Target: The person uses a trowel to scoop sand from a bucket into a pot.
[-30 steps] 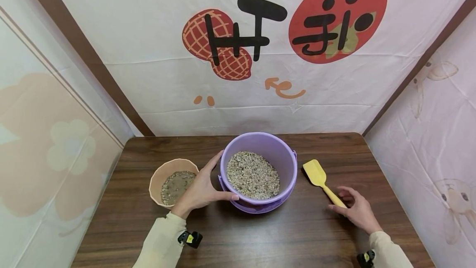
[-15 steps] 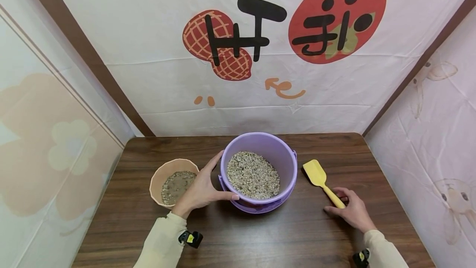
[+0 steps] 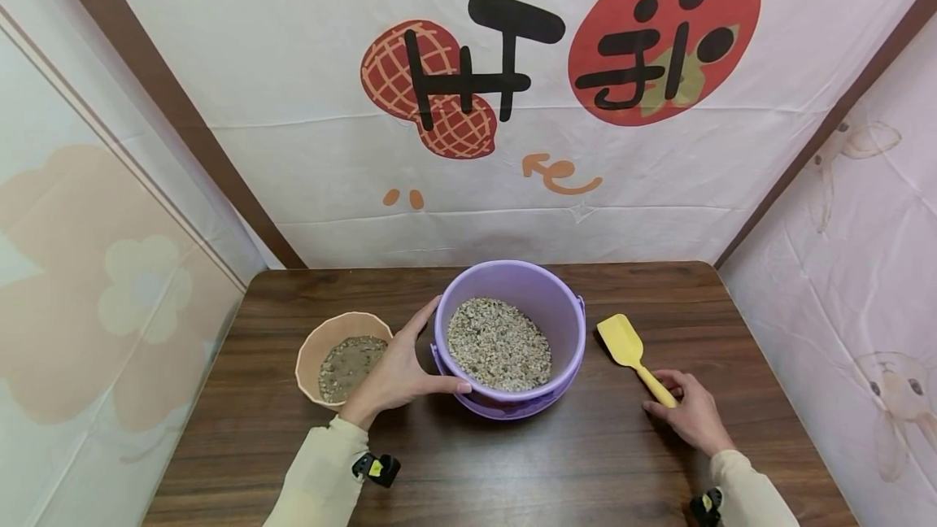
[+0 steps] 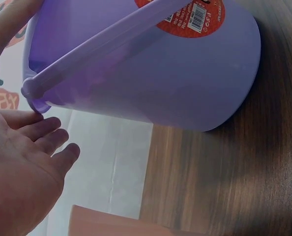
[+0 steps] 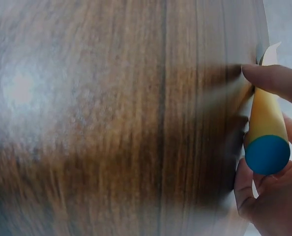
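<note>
A purple bucket (image 3: pixel 554 311) stands at the middle of the table, holding coarse, sand-like grains (image 3: pixel 498 344). Against its left side rests my left hand (image 3: pixel 398 376), thumb along the near rim and fingers extended. The left wrist view shows a fingertip at the bucket's rim (image 4: pixel 27 54), the other fingers relaxed. To the right, a yellow toy shovel (image 3: pixel 621 340) lies flat, blade away from me. My right hand (image 3: pixel 691 413) holds its handle (image 5: pixel 267 115) near the blue end, thumb on the left and curled fingers on the right. How firmly it grips cannot be seen.
A peach bowl (image 3: pixel 311 348) with a brownish, grainy mix (image 3: pixel 351 364) stands to the left, partly behind my left hand. The bucket's handle (image 4: pixel 102 46) hangs down its side. A printed cloth wall (image 3: pixel 293 177) rises behind the wooden table (image 3: pixel 527 470).
My right hand has shifted slightly left and its fingers have come closer around the shovel's handle. The left hand, bucket, bowl and shovel have stayed in place.
</note>
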A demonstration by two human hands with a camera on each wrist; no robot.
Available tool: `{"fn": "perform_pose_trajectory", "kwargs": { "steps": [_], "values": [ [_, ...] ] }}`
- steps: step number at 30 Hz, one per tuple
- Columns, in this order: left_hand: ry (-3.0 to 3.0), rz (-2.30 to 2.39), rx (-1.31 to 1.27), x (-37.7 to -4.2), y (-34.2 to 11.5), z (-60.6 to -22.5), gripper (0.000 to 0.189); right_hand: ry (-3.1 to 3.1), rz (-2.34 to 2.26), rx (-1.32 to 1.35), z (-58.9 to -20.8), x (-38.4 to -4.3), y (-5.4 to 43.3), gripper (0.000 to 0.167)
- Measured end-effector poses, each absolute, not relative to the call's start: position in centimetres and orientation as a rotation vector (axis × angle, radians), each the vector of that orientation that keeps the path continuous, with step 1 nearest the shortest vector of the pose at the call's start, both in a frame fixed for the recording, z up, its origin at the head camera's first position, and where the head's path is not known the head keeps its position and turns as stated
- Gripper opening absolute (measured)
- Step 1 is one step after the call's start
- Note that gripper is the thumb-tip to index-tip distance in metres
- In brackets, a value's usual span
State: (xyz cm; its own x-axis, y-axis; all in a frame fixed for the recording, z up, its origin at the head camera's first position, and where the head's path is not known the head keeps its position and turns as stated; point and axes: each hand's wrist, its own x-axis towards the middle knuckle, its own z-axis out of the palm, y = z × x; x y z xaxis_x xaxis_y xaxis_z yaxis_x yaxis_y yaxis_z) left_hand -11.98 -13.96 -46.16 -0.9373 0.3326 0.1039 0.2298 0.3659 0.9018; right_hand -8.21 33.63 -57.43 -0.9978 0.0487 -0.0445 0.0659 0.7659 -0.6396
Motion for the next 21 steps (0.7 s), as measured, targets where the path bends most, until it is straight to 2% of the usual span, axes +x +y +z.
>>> {"fn": "perform_pose_trajectory", "kwargs": {
  "steps": [21],
  "values": [
    [2.511,1.652,0.517,-12.14,-13.98,-46.45,0.128,2.937,-1.035,0.156,-57.57,-8.22,33.71,0.036]
  ]
}}
